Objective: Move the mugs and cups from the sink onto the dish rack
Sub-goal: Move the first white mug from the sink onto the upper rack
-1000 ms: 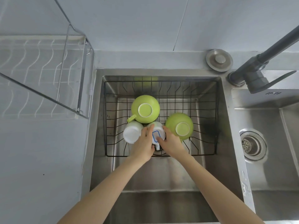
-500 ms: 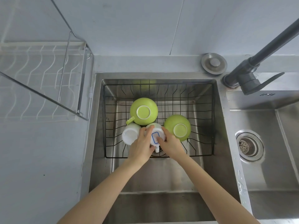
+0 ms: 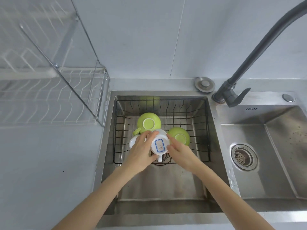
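Both hands hold one white mug [image 3: 159, 143] between them, over the black wire basket [image 3: 201, 130] in the left sink [image 3: 166, 188]. The left hand [image 3: 141, 151] wraps the mug's left side, its grip closed on it with fingers curled over the far edge. The right hand [image 3: 180, 152] presses on the mug's right side with fingers laid flat against it. The mug is upside down and tipped, with its handle pointing near, just below the hands. On its bottom is a blue-edged sticker [image 3: 159, 144] with small marks, too small to read.

Just left of the mug, partly hidden by the left hand, sits another white cup [image 3: 132, 141]. Far from it is a green mug [image 3: 149, 123], upside down, with its handle at the near left. To the right is a second green mug [image 3: 179, 136], also upside down, touching the right hand's fingers. All three lie in the basket.

On the surface to the left stands the dish rack [image 3: 49, 100], made of white and silver wire. A dark tap [image 3: 232, 93] rises at the far right, beside a round metal plug [image 3: 204, 84]. The right sink [image 3: 274, 130] has a drain [image 3: 243, 156] and tiny writing on its far rim that cannot be read.
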The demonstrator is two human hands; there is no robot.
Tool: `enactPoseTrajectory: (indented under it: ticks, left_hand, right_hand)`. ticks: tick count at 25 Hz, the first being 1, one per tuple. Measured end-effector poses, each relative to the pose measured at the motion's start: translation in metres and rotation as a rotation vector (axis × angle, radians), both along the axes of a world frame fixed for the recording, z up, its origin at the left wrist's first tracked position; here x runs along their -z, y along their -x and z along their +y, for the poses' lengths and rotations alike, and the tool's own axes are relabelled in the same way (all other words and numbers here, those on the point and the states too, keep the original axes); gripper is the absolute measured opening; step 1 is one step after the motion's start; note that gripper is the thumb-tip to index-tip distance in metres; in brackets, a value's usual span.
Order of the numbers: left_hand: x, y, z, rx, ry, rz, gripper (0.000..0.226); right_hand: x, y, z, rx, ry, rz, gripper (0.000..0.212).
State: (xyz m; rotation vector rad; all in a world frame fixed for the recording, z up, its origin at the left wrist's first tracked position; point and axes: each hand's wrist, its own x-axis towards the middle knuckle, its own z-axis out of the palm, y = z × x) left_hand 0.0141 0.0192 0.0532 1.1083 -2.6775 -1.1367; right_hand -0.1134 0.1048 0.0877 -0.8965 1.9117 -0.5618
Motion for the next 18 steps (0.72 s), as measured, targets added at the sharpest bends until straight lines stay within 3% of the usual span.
enactPoseTrajectory:
  ticks: [5,14,18]
  left_hand:
    - [-0.041,-0.023,0.007,0.025,0.022,0.239,0.062]
    - [-0.094,-0.074,-0.006,0.036,0.034,0.372,0.071]
    - [-0.123,-0.104,-0.016,0.102,0.020,0.412,0.065]
  right_hand:
    - [-0.028,-0.009,0.012,-0.192,0.155,0.218,0.057]
    - [-0.075,-0.049,0.014,-0.216,0.464,0.375,0.064]
    - [-0.098,-0.072,0.008,-0.265,0.595,0.378,0.067]
